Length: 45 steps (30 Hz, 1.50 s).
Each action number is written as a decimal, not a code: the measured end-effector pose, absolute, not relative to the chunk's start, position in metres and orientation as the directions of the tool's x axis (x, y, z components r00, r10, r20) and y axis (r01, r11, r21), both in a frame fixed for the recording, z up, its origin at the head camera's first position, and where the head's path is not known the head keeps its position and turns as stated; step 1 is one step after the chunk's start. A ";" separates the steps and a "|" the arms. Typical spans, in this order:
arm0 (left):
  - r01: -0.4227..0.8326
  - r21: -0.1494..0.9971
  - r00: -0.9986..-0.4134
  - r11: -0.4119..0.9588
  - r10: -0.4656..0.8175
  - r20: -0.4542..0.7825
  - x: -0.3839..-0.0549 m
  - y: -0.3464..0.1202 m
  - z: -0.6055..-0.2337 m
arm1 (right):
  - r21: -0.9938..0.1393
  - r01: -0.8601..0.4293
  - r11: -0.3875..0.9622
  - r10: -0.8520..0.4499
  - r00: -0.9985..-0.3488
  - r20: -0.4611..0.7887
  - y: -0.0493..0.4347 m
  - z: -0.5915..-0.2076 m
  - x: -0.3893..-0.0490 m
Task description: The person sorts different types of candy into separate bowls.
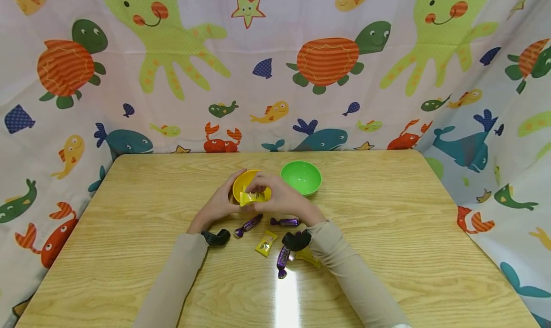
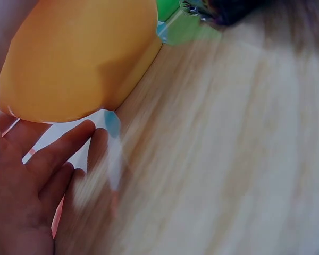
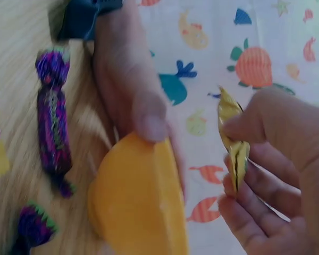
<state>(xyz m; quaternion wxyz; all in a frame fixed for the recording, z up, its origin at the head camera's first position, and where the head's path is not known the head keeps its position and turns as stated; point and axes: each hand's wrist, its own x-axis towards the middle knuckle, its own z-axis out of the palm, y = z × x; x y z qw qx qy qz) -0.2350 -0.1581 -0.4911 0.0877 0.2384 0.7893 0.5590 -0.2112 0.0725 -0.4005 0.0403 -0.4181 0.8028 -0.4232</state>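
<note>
My left hand (image 1: 217,203) holds the yellow bowl (image 1: 243,179) from its left side. In the right wrist view, the thumb presses on the rim of this bowl (image 3: 133,196); the left wrist view has fingers by its outer wall (image 2: 80,58). Over the bowl's mouth, my right hand (image 1: 281,194) pinches a yellow-wrapped candy (image 1: 249,197) between thumb and fingers. The wrapper of this candy (image 3: 234,146) appears edge-on in the right wrist view. Part of the bowl's inside is hidden behind the right hand.
A green bowl (image 1: 301,177) stands just right of the yellow one. Nearer the person lie purple-wrapped candies (image 1: 248,225), one right of it (image 1: 285,222) and one lower (image 1: 283,260). Among them are a yellow candy (image 1: 266,243) and another yellow candy (image 1: 308,256), partly under the right wrist.
</note>
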 end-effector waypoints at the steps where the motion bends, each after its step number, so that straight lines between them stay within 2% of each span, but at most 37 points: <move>1: 0.278 0.924 -0.871 0.262 0.474 0.128 -0.235 -0.158 -0.491 | -0.711 -0.633 0.306 -0.683 -0.666 0.299 0.073 -0.402 -0.214; 7: 0.271 0.921 -0.878 0.280 0.464 0.118 -0.235 -0.157 -0.491 | -0.666 -0.609 0.431 -0.577 -0.753 0.314 0.074 -0.413 -0.227; 10: 0.271 0.919 -0.878 0.287 0.464 0.115 -0.235 -0.157 -0.492 | -0.644 -0.599 0.477 -0.561 -0.771 0.302 0.072 -0.417 -0.232; 19: 0.269 0.920 -0.880 0.284 0.461 0.115 -0.234 -0.157 -0.492 | -0.505 -0.642 0.577 -0.627 -0.744 0.231 0.061 -0.423 -0.240; 27: 0.261 0.924 -0.878 0.279 0.466 0.107 -0.233 -0.157 -0.490 | -0.374 -0.653 0.659 -0.634 -0.749 0.191 0.054 -0.428 -0.239; 37: 0.242 0.928 -0.871 0.284 0.484 0.079 -0.217 -0.152 -0.456 | -0.341 -0.645 0.684 -0.624 -0.759 0.184 0.050 -0.426 -0.237; 45: 0.236 0.927 -0.877 0.291 0.474 0.074 -0.227 -0.154 -0.475 | -0.370 -0.631 0.682 -0.618 -0.768 0.169 0.051 -0.424 -0.237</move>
